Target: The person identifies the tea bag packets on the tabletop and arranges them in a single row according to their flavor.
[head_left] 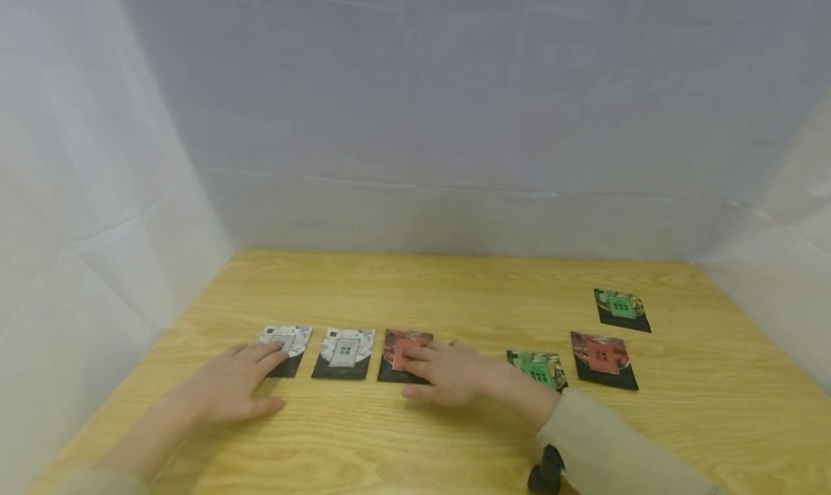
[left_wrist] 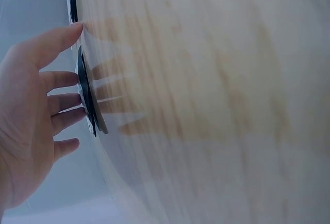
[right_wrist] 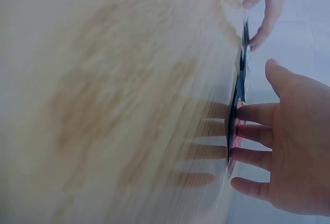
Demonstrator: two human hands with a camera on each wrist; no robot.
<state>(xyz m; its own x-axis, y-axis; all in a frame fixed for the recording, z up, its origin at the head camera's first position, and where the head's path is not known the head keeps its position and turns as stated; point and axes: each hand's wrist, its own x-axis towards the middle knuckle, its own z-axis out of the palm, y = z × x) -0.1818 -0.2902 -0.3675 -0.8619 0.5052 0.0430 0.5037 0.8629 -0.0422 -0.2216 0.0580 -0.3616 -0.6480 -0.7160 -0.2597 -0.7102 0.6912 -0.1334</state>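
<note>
Sachet, white-and-black [head_left: 296, 352], is being touched by the spread left hand [head_left: 232, 385]; red sachet [head_left: 393, 354], too, by the spread right hand [head_left: 451, 374].

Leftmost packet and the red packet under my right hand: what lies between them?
One white-and-black packet, lying face up on the wooden table; the head view shows it.
</note>
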